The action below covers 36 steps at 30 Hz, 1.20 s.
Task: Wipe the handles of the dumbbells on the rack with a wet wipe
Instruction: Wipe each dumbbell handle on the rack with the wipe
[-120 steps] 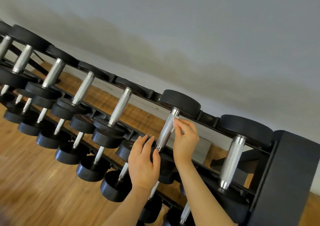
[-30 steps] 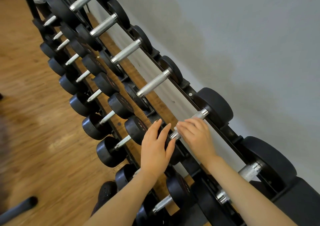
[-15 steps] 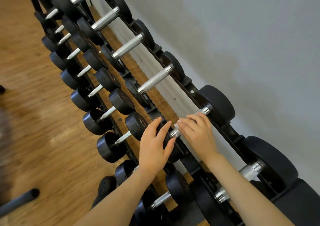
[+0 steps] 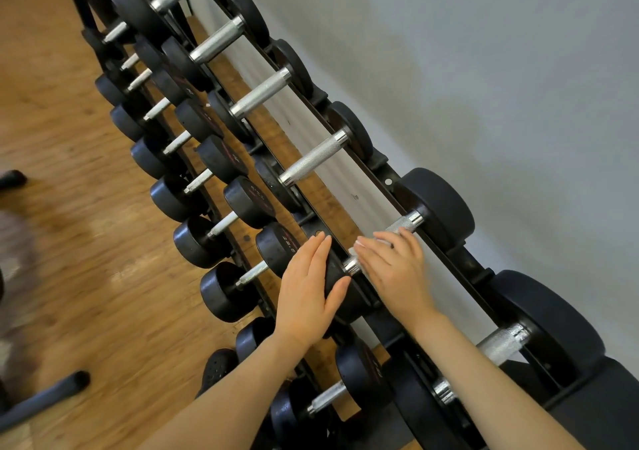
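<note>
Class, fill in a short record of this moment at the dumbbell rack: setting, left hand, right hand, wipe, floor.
setting: dumbbell rack along a grey wall
left hand: flat, fingers straight, on a black dumbbell head
right hand: laid over the knurled handle of a top-row dumbbell
wipe: only a pale edge shows beneath the right fingers
floor: wood

Right hand (image 4: 394, 270): fingers flattening over the wet wipe (image 4: 359, 247) on the dumbbell handle (image 4: 403, 223), fingertips sliding toward its near collar.
</note>
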### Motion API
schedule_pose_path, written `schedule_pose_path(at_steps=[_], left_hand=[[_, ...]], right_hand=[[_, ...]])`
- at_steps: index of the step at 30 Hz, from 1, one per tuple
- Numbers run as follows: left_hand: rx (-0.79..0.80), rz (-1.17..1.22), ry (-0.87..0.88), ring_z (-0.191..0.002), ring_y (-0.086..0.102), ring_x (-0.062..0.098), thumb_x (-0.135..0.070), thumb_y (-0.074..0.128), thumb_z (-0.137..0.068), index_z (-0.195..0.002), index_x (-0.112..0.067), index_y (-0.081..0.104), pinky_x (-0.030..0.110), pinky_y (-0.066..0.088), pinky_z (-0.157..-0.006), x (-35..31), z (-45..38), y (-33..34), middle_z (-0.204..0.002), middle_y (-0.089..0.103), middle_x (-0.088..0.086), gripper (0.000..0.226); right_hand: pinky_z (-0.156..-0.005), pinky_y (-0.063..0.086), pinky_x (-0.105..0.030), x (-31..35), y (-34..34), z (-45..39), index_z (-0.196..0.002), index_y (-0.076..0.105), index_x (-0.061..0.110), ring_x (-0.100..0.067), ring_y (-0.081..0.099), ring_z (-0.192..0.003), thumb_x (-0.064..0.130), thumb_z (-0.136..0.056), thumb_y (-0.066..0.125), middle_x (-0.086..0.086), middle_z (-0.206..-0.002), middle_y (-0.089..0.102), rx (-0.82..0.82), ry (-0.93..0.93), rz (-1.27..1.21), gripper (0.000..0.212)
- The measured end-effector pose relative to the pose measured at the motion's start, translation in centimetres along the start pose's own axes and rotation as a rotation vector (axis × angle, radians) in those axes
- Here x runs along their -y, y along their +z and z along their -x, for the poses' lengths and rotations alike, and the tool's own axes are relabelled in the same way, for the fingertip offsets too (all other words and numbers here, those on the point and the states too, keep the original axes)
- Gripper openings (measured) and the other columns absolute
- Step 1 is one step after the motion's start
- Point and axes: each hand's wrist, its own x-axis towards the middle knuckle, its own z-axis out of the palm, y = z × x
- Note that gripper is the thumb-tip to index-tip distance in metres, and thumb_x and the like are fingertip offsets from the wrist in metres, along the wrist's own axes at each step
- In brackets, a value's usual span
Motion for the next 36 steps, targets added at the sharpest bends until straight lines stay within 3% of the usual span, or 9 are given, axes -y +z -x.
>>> schedule_pose_path(at_steps=[4,9,14,20,25,32,36], left_hand=[[0.018,-0.022,0.043,-0.146,0.03,0.019,-0.055,0.039,-0.095,-0.152,-0.016,0.031,0.048,0.033,-0.116,0.7,0.2,-0.3,-0.157,0.034,0.003,0.07],[0.016,-0.036,0.039,-0.145,0.031,0.02,-0.056,0.038,-0.095,-0.153,-0.017,0.031,0.048,0.033,-0.116,0.4,0.1,-0.5,-0.157,0.034,0.003,0.07],[0.02,-0.051,0.039,-0.144,0.033,0.022,-0.053,0.039,-0.094,-0.152,-0.015,0.033,0.048,0.034,-0.115,0.4,0.1,-0.5,-0.156,0.036,0.005,0.07],[0.016,-0.069,0.043,-0.143,0.033,0.021,-0.054,0.038,-0.094,-0.152,-0.015,0.032,0.044,0.031,-0.117,0.4,0.1,-0.5,-0.156,0.036,0.004,0.07],[0.018,-0.07,0.041,-0.143,0.034,0.02,-0.054,0.038,-0.094,-0.152,-0.016,0.032,0.042,0.031,-0.116,0.5,0.1,-0.4,-0.156,0.036,0.003,0.069],[0.027,-0.079,0.032,-0.144,0.033,0.02,-0.055,0.036,-0.094,-0.152,-0.016,0.033,0.042,0.031,-0.116,0.4,0.1,-0.5,-0.156,0.035,0.002,0.07],[0.032,-0.084,0.032,-0.144,0.033,0.021,-0.054,0.036,-0.095,-0.152,-0.016,0.033,0.047,0.034,-0.115,0.5,0.0,-0.4,-0.156,0.036,0.003,0.069]], right_hand=[[-0.111,0.027,-0.046,1.0,-0.2,0.4,-0.116,0.068,0.012,-0.023,0.055,-0.117,0.018,-0.092,0.055,-0.002,-0.12,0.066,0.096,-0.137,-0.047,0.028],[-0.11,0.029,-0.047,-0.5,-0.4,-0.3,-0.111,0.072,0.017,-0.022,0.053,-0.117,0.02,-0.091,0.059,0.002,-0.116,0.069,0.027,-0.036,-0.002,0.024],[-0.111,0.027,-0.044,0.4,0.0,0.3,-0.114,0.07,0.013,-0.024,0.054,-0.116,0.017,-0.092,0.053,-0.001,-0.119,0.067,0.083,-0.168,-0.059,0.028],[-0.108,0.034,-0.046,-1.0,-0.3,-0.4,-0.111,0.072,0.018,-0.021,0.055,-0.114,0.021,-0.091,0.061,0.002,-0.114,0.069,-0.05,0.023,-0.021,0.022],[-0.109,0.029,-0.043,0.8,0.2,0.2,-0.111,0.071,0.013,-0.023,0.055,-0.114,0.019,-0.093,0.054,-0.001,-0.116,0.069,0.031,-0.133,-0.062,0.026],[-0.11,0.029,-0.044,-0.6,0.7,0.6,-0.113,0.072,0.019,-0.019,0.053,-0.118,0.022,-0.092,0.064,0.005,-0.119,0.068,-0.128,0.115,-0.021,0.023],[-0.111,0.03,-0.043,1.5,1.5,1.5,-0.114,0.071,0.015,-0.019,0.054,-0.118,0.023,-0.094,0.058,0.003,-0.122,0.066,-0.073,0.058,-0.088,0.025]])
